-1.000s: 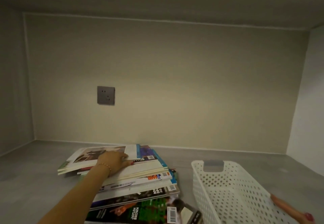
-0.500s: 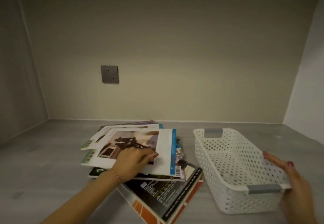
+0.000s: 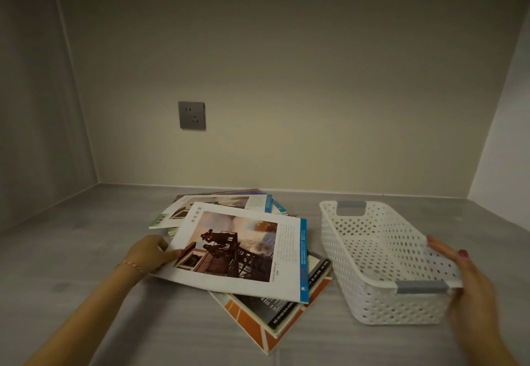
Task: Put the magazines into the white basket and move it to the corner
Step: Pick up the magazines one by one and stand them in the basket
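A loose pile of magazines lies on the grey surface at centre. Its top magazine, white with a dark photo and a blue spine, is raised at its left edge. My left hand grips that left edge, thumb on the cover. To the right stands the white perforated basket with grey handles, and nothing lies inside it. My right hand holds the basket's near right corner by the rim, fingers over the edge.
A grey counter runs back to a beige wall with a grey power socket. Side walls close the space at left and right, forming corners at the back left and back right.
My left hand slid from the cover's middle to the top magazine's left edge and lifted it. My right hand closed further round the basket's near corner. The view dropped lower.
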